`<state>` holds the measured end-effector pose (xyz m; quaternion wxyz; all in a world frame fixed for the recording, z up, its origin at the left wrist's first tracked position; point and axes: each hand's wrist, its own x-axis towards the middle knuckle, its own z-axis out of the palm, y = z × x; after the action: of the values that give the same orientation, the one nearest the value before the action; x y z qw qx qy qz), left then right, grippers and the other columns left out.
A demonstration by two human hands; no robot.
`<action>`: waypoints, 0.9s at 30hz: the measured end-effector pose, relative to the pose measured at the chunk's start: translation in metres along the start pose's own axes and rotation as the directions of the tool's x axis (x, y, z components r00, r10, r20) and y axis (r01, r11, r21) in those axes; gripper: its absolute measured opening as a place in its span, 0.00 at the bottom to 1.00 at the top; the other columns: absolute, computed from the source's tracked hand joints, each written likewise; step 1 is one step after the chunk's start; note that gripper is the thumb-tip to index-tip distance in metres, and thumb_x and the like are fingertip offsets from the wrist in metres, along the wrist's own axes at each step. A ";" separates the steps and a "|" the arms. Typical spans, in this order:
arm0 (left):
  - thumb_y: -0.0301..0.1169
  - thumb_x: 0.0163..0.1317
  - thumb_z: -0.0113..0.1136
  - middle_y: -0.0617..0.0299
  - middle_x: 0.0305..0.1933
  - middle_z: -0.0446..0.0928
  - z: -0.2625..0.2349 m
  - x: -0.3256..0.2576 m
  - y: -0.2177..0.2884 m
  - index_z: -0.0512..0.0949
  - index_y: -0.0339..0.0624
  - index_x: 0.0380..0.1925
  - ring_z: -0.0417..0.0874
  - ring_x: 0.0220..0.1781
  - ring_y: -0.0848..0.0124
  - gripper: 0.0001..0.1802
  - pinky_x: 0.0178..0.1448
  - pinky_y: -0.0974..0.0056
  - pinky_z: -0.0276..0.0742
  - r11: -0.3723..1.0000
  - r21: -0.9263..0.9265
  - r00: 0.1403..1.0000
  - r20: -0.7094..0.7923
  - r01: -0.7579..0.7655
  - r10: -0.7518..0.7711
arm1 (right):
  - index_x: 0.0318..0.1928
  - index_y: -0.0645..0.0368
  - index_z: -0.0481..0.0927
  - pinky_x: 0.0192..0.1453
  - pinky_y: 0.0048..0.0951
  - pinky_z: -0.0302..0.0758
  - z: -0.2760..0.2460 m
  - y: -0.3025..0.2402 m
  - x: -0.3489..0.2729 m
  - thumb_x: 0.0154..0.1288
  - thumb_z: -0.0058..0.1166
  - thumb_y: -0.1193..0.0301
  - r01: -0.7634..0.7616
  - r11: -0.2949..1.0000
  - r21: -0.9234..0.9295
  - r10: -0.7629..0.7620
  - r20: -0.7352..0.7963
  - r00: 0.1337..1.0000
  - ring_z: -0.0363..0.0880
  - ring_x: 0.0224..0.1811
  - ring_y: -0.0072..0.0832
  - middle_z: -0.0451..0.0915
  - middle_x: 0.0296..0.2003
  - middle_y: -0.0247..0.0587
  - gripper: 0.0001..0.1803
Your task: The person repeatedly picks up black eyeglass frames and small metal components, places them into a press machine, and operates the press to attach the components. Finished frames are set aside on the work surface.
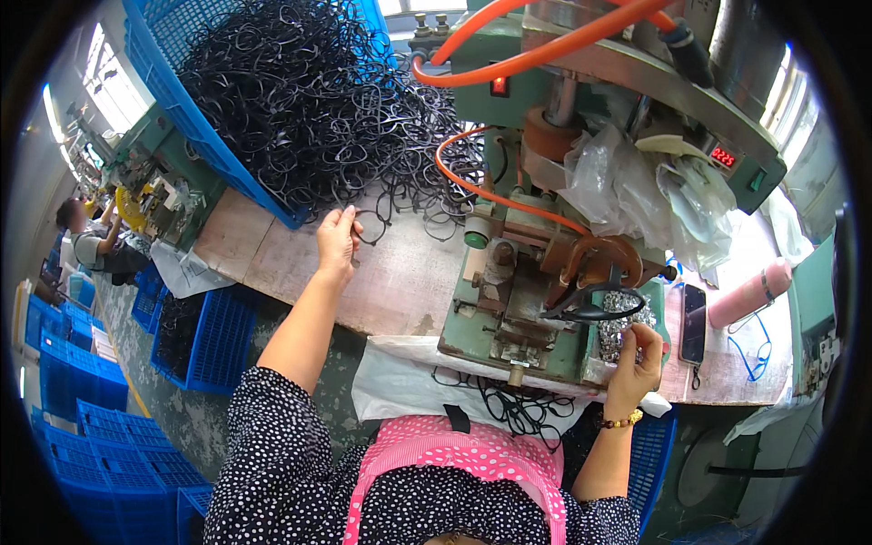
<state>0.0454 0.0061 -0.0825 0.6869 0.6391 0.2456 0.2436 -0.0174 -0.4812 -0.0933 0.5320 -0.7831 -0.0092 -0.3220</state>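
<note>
My left hand [338, 243] is over the left part of the bench, fingers closed on a thin black cord loop [371, 238]. Just beyond it, a large heap of similar black cord loops [291, 109] spills from a blue crate onto the wood. My right hand [636, 368] is at the near edge of a tray of small shiny metal pieces [616, 318], thumb and fingers pinched together. Whatever is between them is too small to make out. Above that tray, another black loop [595, 314] sticks out from the green press [509, 300], close to my right fingertips.
The blue crate [159, 100] stands at the far left of the bench. Orange hoses [509, 68] and plastic bags [618, 177] hang around the press. At right lie a phone [693, 325], a pink bottle [752, 295] and blue glasses [752, 350]. More black loops [518, 404] rest by my lap.
</note>
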 end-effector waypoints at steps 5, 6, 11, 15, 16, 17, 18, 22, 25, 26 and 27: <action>0.39 0.74 0.59 0.71 0.23 0.76 0.004 -0.015 0.019 0.82 0.44 0.40 0.67 0.18 0.83 0.11 0.23 0.73 0.63 0.984 -0.178 0.994 0.102 -0.005 0.024 | 0.46 0.63 0.81 0.47 0.25 0.78 -0.001 0.004 0.000 0.70 0.57 0.81 -0.037 0.999 0.027 0.037 -0.002 0.999 0.79 0.40 0.22 0.82 0.39 0.36 0.07; 0.39 0.74 0.58 0.71 0.23 0.75 0.001 -0.021 0.017 0.82 0.44 0.40 0.67 0.18 0.82 0.11 0.24 0.73 0.64 0.981 -0.190 0.992 0.125 0.039 -0.015 | 0.46 0.63 0.81 0.47 0.25 0.78 -0.001 0.004 0.000 0.70 0.57 0.82 -0.021 1.000 0.018 0.021 0.005 1.000 0.79 0.39 0.22 0.82 0.39 0.36 0.07; 0.39 0.74 0.59 0.70 0.23 0.76 -0.019 -0.052 -0.001 0.80 0.47 0.39 0.67 0.18 0.81 0.09 0.24 0.71 0.65 0.937 -0.178 0.952 0.118 0.301 -0.283 | 0.45 0.64 0.82 0.47 0.26 0.78 -0.001 0.002 -0.001 0.69 0.58 0.83 0.004 0.994 0.114 -0.005 0.008 1.000 0.79 0.38 0.21 0.84 0.38 0.36 0.07; 0.40 0.74 0.59 0.68 0.25 0.77 -0.015 -0.094 0.019 0.80 0.46 0.40 0.70 0.19 0.81 0.11 0.24 0.72 0.67 0.968 -0.190 0.986 0.003 0.166 -0.169 | 0.42 0.64 0.82 0.47 0.26 0.77 -0.005 -0.007 0.003 0.69 0.55 0.83 0.001 0.995 0.102 -0.006 0.045 0.999 0.79 0.38 0.22 0.83 0.37 0.36 0.05; 0.40 0.75 0.58 0.68 0.25 0.77 -0.008 -0.105 0.030 0.79 0.45 0.40 0.71 0.19 0.81 0.11 0.24 0.73 0.67 0.978 -0.198 0.997 0.039 0.069 -0.062 | 0.41 0.64 0.81 0.48 0.24 0.75 -0.007 -0.012 0.006 0.69 0.55 0.84 0.056 0.998 0.027 -0.057 0.042 0.998 0.79 0.39 0.22 0.82 0.37 0.36 0.05; 0.40 0.76 0.56 0.67 0.25 0.77 0.001 -0.116 0.043 0.79 0.44 0.41 0.71 0.19 0.81 0.11 0.25 0.73 0.68 0.979 -0.202 0.999 0.048 0.004 0.006 | 0.41 0.64 0.80 0.49 0.24 0.74 -0.005 -0.017 0.009 0.67 0.55 0.84 0.046 0.997 0.064 -0.049 0.050 0.998 0.78 0.42 0.23 0.81 0.38 0.36 0.05; 0.39 0.77 0.55 0.67 0.25 0.76 0.011 -0.128 0.057 0.78 0.43 0.41 0.71 0.20 0.81 0.11 0.25 0.74 0.68 0.977 -0.206 0.992 0.095 -0.064 0.085 | 0.41 0.64 0.80 0.50 0.24 0.73 -0.004 -0.024 0.010 0.67 0.55 0.85 0.018 0.993 0.118 -0.026 0.063 0.998 0.78 0.43 0.23 0.80 0.38 0.36 0.06; 0.37 0.79 0.50 0.64 0.28 0.76 0.050 -0.171 0.104 0.75 0.41 0.45 0.73 0.24 0.80 0.11 0.26 0.75 0.68 0.918 -0.308 0.896 0.287 -0.250 0.340 | 0.43 0.63 0.80 0.54 0.25 0.73 0.013 -0.064 0.012 0.64 0.56 0.87 -0.036 0.945 0.325 -0.012 0.144 0.990 0.78 0.45 0.24 0.80 0.41 0.36 0.09; 0.34 0.78 0.50 0.60 0.37 0.80 0.075 -0.194 0.118 0.75 0.39 0.48 0.78 0.31 0.78 0.10 0.29 0.74 0.71 0.871 -0.383 0.836 0.328 -0.308 0.440 | 0.44 0.63 0.80 0.56 0.25 0.72 0.029 -0.091 0.017 0.65 0.56 0.86 -0.004 0.893 0.449 -0.095 0.197 0.976 0.78 0.46 0.25 0.81 0.42 0.36 0.10; 0.33 0.78 0.51 0.59 0.40 0.81 0.081 -0.198 0.121 0.75 0.39 0.49 0.79 0.33 0.77 0.10 0.30 0.74 0.72 0.860 -0.406 0.841 0.304 -0.310 0.447 | 0.46 0.63 0.79 0.56 0.25 0.72 0.034 -0.098 0.017 0.64 0.56 0.86 -0.055 0.877 0.478 -0.061 0.225 0.972 0.78 0.47 0.24 0.81 0.41 0.37 0.11; 0.31 0.77 0.52 0.58 0.47 0.82 0.086 -0.196 0.124 0.75 0.38 0.52 0.82 0.38 0.74 0.10 0.34 0.72 0.75 0.815 -0.470 0.749 0.389 -0.340 0.537 | 0.47 0.64 0.78 0.56 0.25 0.72 0.038 -0.105 0.016 0.64 0.56 0.86 -0.111 0.862 0.495 -0.022 0.255 0.967 0.78 0.47 0.24 0.81 0.41 0.37 0.12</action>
<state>-0.0511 -0.1783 0.0520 0.7554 0.5787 -0.1535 0.2665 -0.0231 -0.4091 -0.0071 0.7202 -0.6508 -0.1424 -0.1939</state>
